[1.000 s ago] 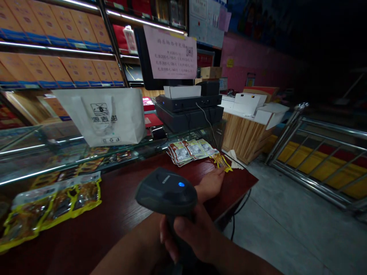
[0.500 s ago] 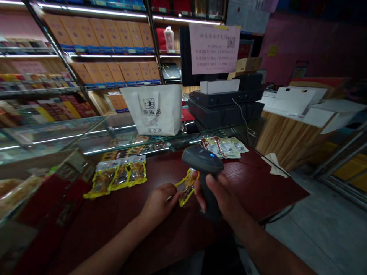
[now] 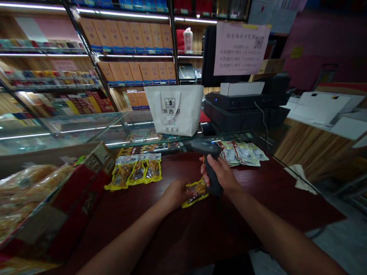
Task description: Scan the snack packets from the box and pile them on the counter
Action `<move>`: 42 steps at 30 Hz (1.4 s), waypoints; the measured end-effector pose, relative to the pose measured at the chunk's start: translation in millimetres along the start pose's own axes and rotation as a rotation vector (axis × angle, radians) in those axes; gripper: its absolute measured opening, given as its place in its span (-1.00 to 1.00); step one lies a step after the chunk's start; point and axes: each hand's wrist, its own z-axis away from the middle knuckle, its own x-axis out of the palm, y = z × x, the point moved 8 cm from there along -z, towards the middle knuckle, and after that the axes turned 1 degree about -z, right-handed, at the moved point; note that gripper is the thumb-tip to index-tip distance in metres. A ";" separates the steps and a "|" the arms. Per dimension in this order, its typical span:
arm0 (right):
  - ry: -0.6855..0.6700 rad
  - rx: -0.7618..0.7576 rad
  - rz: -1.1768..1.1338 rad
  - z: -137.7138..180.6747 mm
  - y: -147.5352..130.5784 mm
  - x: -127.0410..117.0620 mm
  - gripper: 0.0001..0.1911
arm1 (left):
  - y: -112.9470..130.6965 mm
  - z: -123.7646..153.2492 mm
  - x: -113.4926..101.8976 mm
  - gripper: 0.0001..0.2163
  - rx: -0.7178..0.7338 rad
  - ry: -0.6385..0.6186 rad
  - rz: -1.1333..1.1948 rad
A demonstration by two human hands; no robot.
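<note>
My right hand (image 3: 222, 173) is wrapped round the handle of a dark grey barcode scanner (image 3: 207, 147), whose head points left and forward above the table. My left hand (image 3: 176, 194) grips the left end of a yellow-edged, clear snack packet (image 3: 197, 193), close to the dark red tabletop. The packet's right end lies just left of the scanner handle. To the left, several similar yellow-edged packets (image 3: 139, 170) rest side by side. Beyond the scanner, a pile of silvery white snack packets (image 3: 242, 153) lies at the table's back right.
An open red carton (image 3: 83, 206) with wrapped bread stands at the left. Behind the table are a glass counter (image 3: 114, 131), a white paper bag (image 3: 174, 110), and a black cash register (image 3: 246, 110) under a monitor with a pink notice. A crumpled cloth (image 3: 301, 179) lies at the right edge.
The view has turned left, so the scene sits further right. The scanner has moved forward, away from me, and the packet under my left hand has turned flatter across the table.
</note>
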 end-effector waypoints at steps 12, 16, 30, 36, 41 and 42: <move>0.066 0.027 0.065 10.3 37.4 -22.6 -0.51 | -36.0 -0.9 -38.6 -0.70 -0.066 0.495 0.516; 0.047 0.028 0.098 16.6 31.9 -18.1 -0.54 | -39.1 -0.8 -39.9 -0.72 -0.039 0.544 0.407; 0.004 -0.001 0.105 17.2 25.6 -14.8 -0.57 | -35.4 -1.8 -41.1 -0.71 0.068 0.555 0.350; -0.009 -0.009 0.138 17.2 25.4 -13.3 -0.56 | -30.7 -1.9 -43.7 -0.70 0.090 0.553 0.331; -0.025 0.014 0.126 18.5 26.4 -12.9 -0.56 | -31.4 -0.8 -43.0 -0.72 0.092 0.557 0.325; -0.022 0.022 0.120 19.0 26.9 -13.4 -0.56 | -31.6 -0.7 -41.8 -0.73 0.093 0.550 0.335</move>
